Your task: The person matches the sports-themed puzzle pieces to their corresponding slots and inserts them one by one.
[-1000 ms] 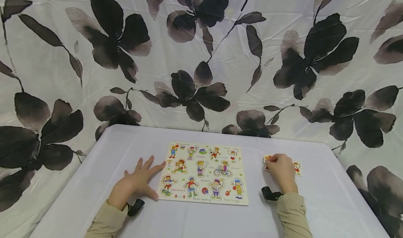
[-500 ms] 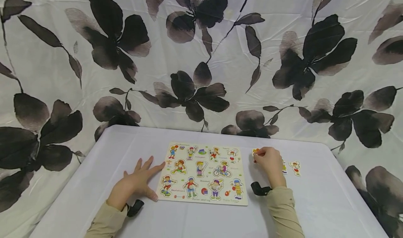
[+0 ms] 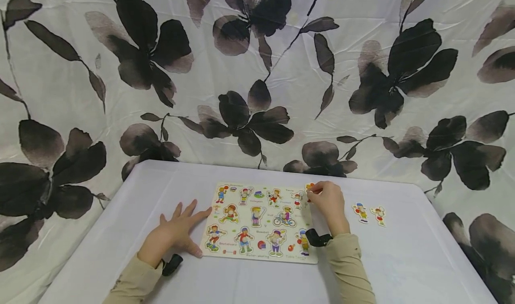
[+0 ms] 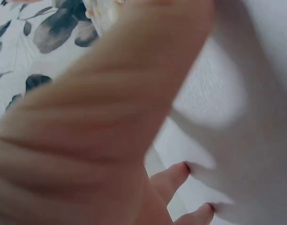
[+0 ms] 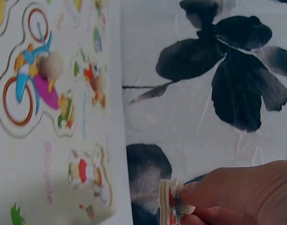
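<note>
A wooden peg puzzle board with sports figures lies in the middle of the white table. My left hand is spread flat at its left edge, thumb and a finger touching the board. In the left wrist view, the sleeve and wrist cover much of the picture, and two fingertips show. My right hand pinches a puzzle piece by its round knob, just above the board's top right corner. That piece appears edge-on in the right wrist view, its picture mostly hidden by the fingers.
Two loose puzzle pieces, a figure in blue and yellow and a figure in red and white, lie on the table to the right. The white tabletop ends at a floral cloth backdrop.
My right hand has carried the puzzle piece left from the table's right side to the board's corner, uncovering the two loose pieces. The left hand has kept its place.
</note>
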`<move>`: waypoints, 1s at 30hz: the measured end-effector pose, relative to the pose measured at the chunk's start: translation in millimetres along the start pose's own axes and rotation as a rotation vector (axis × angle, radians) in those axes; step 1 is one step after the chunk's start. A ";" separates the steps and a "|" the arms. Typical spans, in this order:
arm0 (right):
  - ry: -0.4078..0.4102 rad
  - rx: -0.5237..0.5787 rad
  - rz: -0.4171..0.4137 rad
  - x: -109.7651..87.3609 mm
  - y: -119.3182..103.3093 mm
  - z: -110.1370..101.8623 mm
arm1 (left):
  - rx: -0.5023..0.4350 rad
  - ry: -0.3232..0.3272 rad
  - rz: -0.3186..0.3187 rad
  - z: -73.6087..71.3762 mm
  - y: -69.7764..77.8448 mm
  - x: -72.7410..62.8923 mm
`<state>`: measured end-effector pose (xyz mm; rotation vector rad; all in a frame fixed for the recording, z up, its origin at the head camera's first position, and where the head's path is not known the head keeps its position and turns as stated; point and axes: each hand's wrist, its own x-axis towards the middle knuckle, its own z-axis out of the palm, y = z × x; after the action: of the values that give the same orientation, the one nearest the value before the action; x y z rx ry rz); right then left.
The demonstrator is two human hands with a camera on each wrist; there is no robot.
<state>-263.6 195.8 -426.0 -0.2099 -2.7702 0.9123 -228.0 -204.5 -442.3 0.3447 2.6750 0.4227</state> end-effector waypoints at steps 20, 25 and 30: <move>0.043 0.067 -0.136 -2.1 -46.2 18.4 | -0.038 0.029 0.133 7.4 -18.7 5.3; 0.045 0.074 -0.178 1.1 -62.1 26.2 | -0.043 0.025 0.133 5.0 -15.4 3.0; 0.032 0.060 -0.212 5.8 -77.0 35.8 | -0.048 0.024 0.131 5.9 -15.3 5.0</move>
<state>-283.3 115.2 -407.0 0.0773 -2.6672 0.9265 -232.6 -215.7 -454.5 0.5049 2.6699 0.5321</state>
